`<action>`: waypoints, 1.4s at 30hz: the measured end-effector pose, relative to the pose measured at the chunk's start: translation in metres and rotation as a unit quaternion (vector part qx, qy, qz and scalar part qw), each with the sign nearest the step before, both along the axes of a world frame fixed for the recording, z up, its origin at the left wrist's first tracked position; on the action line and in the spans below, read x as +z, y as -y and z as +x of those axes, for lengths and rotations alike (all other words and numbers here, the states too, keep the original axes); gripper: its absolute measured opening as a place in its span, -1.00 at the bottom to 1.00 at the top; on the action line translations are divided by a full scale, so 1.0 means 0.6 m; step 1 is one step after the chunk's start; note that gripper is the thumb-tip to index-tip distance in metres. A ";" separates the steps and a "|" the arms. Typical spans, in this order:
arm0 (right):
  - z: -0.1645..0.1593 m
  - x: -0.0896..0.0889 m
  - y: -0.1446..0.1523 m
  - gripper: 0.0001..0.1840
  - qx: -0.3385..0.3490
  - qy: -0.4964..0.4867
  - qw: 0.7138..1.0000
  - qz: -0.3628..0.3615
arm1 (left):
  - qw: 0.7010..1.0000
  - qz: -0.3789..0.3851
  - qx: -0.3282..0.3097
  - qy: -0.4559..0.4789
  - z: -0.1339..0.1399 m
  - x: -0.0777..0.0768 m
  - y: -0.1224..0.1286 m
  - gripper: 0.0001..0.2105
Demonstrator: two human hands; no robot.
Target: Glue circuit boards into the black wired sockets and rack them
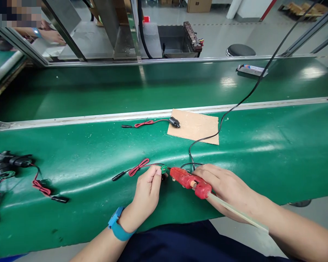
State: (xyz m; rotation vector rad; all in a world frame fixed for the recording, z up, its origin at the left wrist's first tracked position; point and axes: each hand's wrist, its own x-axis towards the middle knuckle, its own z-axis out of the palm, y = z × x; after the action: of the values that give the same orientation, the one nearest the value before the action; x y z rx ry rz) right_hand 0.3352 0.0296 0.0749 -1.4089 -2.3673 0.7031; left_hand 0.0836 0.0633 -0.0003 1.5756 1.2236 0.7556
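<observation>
The fingers [156,175] of the left hand [147,189] are pressed together, clamped on a small green round piece [164,169], which is held over the middle of the green surface [84,160], nearer its near edge than the white strip [112,119] along its far side. The red glue gun [184,178] is gripped by the right hand [229,189], its fingers curled and partly hidden; the nozzle is pointed left, just beside the green piece, though contact cannot be told. From the gun's back, a pale glue stick [236,211] is slanted toward the near edge. A broad stretch of green is left between the right hand and the right edge, and another between the left hand and the black parts [9,163] heaped by the left edge.

The left forearm is angled up from the near edge, its wrist circled by a blue band [117,225]; the right is brought in from the near right corner, back of hand upward. Left of the green piece, a bundled red-and-black wire [139,167] is laid. Toward the white strip, cardboard [196,125] is crossed by a black cord [207,137], and a black cylinder [174,122] is rested on its left part.
</observation>
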 end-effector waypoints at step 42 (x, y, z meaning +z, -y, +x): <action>0.024 -0.012 -0.151 -0.70 -0.262 0.095 0.937 0.210 | 0.910 -0.326 -0.027 0.253 -0.107 0.053 0.052 -0.68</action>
State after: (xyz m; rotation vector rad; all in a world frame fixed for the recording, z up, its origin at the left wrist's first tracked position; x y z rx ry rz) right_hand 0.3497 0.1200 0.0677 -1.8369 -1.9520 -0.0811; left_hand 0.0196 0.0319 0.0316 0.7894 0.9017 0.5795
